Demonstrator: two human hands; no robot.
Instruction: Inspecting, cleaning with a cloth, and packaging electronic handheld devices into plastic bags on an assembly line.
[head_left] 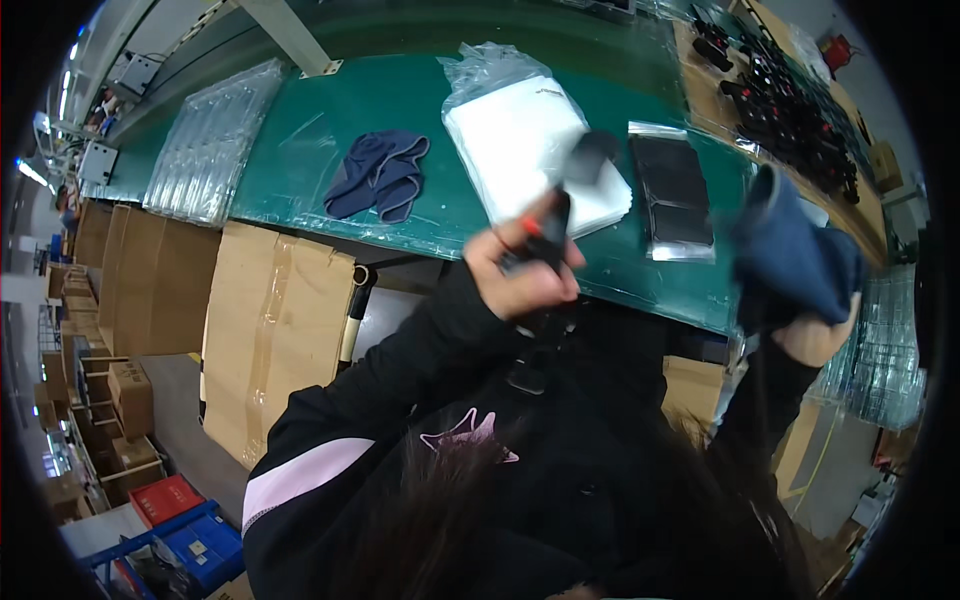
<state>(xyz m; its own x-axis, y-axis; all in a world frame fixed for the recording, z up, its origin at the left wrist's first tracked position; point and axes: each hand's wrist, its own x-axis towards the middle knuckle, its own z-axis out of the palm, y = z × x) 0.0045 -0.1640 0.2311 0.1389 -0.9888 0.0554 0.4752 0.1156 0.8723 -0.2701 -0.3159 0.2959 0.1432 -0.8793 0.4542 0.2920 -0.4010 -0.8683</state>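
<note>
Blue cloth (795,262) fills my right hand (815,338), which is closed on it. On my feed, the left hand (512,282) curls around a blurred black device (546,250).

Head-worn fisheye, looking down, near green table (390,100).

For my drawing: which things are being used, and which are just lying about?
Probably in use:
black gadget, in the left hand
blue cloth, in the right hand

Seemingly lying about:
crumpled cloth
white stack
dark packets
clear ribbed plastic
</note>
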